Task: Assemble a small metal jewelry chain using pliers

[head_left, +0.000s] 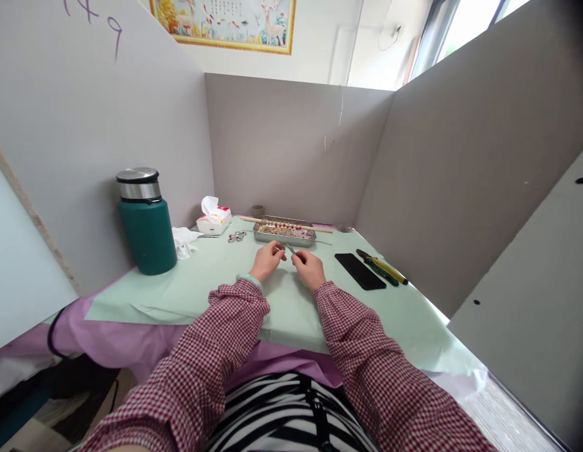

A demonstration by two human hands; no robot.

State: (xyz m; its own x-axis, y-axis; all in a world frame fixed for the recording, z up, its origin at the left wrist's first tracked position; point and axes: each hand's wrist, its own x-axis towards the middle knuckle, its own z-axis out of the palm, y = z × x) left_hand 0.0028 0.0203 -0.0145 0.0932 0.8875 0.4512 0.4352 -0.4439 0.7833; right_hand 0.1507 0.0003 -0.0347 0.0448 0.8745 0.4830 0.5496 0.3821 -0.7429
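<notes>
My left hand (267,262) has its fingertips pinched together on something too small to make out. Close by, my right hand (311,270) is closed around tweezers (290,248), whose thin metal tips point toward the left fingertips. Just beyond both hands stands a metal tray (284,240) of small gold and red beads or parts. A wooden stick (322,230) with small red and gold pieces along it lies across the tray. Left of the tray, several small silvery rings with red parts (237,236) lie on the green cloth (291,307).
On the left stand a green thermos (147,235), crumpled tissue (184,242) and a tissue pack (214,220). To the right lie a black phone-like slab (360,271) and yellow-and-green-handled pliers (383,268). A small cup (257,211) sits behind the tray. Grey partitions (296,144) enclose the table.
</notes>
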